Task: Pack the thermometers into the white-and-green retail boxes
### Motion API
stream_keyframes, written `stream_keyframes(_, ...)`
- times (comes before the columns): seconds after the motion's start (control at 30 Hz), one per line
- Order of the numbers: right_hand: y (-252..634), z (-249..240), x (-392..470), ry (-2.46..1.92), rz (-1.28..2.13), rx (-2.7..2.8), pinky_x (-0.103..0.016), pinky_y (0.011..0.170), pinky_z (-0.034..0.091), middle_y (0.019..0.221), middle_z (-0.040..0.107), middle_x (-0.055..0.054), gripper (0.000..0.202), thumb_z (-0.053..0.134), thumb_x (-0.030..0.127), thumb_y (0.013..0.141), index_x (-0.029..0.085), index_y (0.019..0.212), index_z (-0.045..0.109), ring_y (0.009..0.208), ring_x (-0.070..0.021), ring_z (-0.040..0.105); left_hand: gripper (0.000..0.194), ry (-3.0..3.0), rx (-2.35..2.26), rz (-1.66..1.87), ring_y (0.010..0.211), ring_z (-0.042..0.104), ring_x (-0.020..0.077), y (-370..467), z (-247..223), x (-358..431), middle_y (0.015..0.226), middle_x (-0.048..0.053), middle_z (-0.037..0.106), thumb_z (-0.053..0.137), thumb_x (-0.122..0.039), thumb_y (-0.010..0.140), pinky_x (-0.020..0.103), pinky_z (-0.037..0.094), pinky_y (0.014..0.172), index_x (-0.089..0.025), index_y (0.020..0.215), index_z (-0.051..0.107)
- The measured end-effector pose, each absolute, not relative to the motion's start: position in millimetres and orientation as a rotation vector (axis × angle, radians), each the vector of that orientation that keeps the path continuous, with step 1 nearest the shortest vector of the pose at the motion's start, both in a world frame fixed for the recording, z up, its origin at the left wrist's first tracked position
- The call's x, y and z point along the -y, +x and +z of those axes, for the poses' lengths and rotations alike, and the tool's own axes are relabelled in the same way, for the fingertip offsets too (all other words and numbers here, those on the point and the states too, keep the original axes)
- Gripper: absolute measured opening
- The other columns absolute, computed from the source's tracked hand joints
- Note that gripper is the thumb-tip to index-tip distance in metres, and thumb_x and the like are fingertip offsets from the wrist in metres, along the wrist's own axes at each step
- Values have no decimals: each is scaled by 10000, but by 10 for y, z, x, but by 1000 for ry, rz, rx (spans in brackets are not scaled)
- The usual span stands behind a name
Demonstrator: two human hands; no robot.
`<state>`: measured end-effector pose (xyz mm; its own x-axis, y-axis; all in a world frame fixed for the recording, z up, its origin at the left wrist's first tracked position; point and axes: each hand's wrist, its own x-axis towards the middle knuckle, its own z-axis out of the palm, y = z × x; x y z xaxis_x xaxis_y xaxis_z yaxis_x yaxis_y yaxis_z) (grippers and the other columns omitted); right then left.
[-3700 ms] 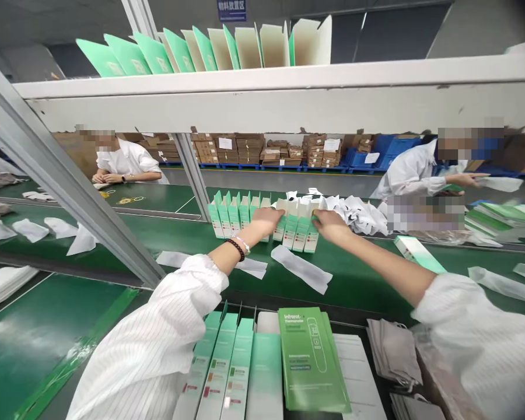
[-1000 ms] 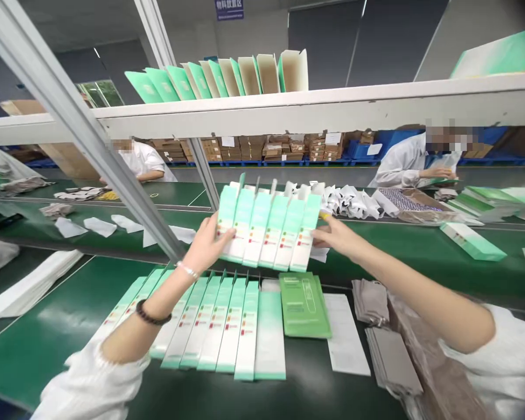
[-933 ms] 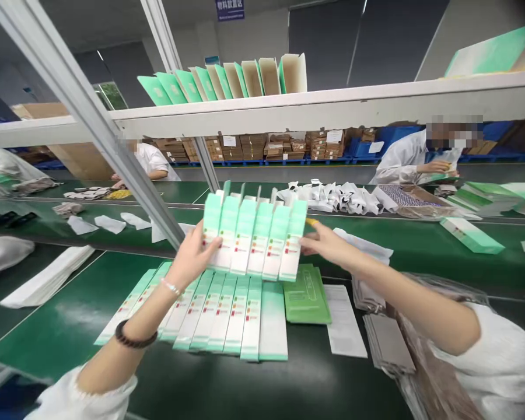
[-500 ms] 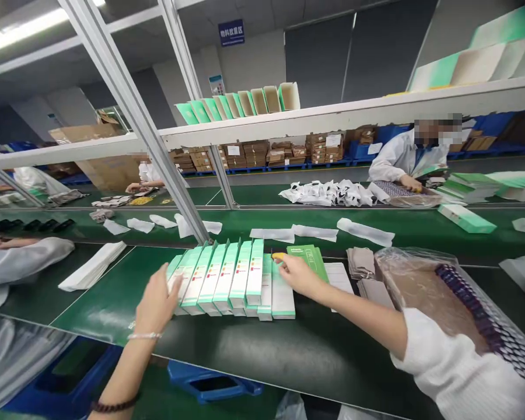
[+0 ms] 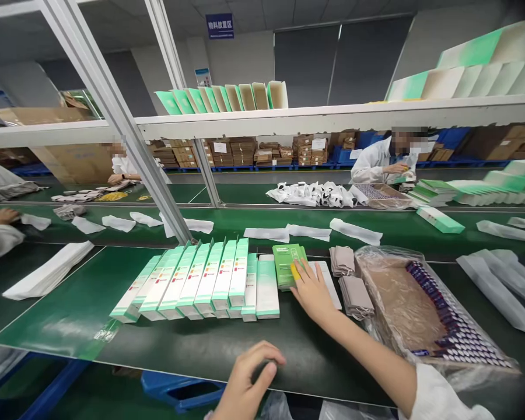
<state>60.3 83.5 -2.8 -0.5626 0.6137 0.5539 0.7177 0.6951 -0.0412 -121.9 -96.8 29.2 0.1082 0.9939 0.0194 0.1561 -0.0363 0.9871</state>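
Note:
My right hand (image 5: 310, 287) rests on a stack of green booklets (image 5: 284, 265), fingers spread, with a yellow cover on one fingertip. Near the table's front edge, my left hand (image 5: 252, 376) hovers with curled fingers; a gap shows between thumb and forefinger, and nothing is in it. A leaning row of green-and-white boxes (image 5: 192, 279) lies left of the booklets, some on top of others. Beside my right hand are white sheets (image 5: 330, 286) and folded grey-brown pouches (image 5: 356, 296).
A plastic-lined carton (image 5: 402, 303) of small dark-and-white items stands at the right. White sleeves (image 5: 266, 234) lie on the green belt behind. Open boxes (image 5: 245, 96) stand on the overhead shelf (image 5: 315, 119), held by a slanted metal post (image 5: 114, 111). Another person (image 5: 371, 162) sits across.
My left hand has left the boxes' left end and come to the front edge. My right hand has moved right onto the booklets. The view has shifted, and the leftmost boxes now lean outward.

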Motion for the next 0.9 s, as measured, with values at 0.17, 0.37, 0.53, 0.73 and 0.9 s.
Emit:
stream_keyframes(0.17,918,75,-803,-805,-326,2418,-434,856,502,976,750,-121,226,494,105,964,133,974,718,976,-262,641,366,894,-1005,1032,913,657,286,-810,-111,843,926,109,705,650,-552,842,366,474,852,-218,954,748)
stream_keyframes(0.37,1273,253,189,-344,4,2546,-310,626,467,898,746,-54,229,469,218,1011,185,950,688,724,-164,627,527,106,-655,1160,1104,662,359,-573,-240,616,1141,172,725,687,-550,801,441,516,897,-162,1156,647)
stream_keyframes(0.53,1532,106,24,-696,271,2377,-310,732,548,911,745,-52,290,409,315,1034,199,1015,673,814,-169,671,480,-50,-931,1136,820,755,334,-435,-137,467,854,134,781,697,-156,783,449,562,822,-113,1232,533)
stream_keyframes(0.73,1561,-466,-507,-1078,-123,2369,-494,946,535,1222,674,-247,383,643,245,881,42,1205,648,1146,-347,639,514,-99,-1028,1061,693,755,334,-422,-131,466,797,138,777,655,-160,812,474,573,773,-93,1293,487)
stream_keyframes(0.9,1784,-846,208,-876,-166,2464,-447,964,542,1183,720,-158,489,643,491,870,116,1182,680,1115,-312,665,670,-190,-1076,1033,760,760,383,-476,-141,583,893,166,786,657,-242,827,517,568,794,-96,1421,385)
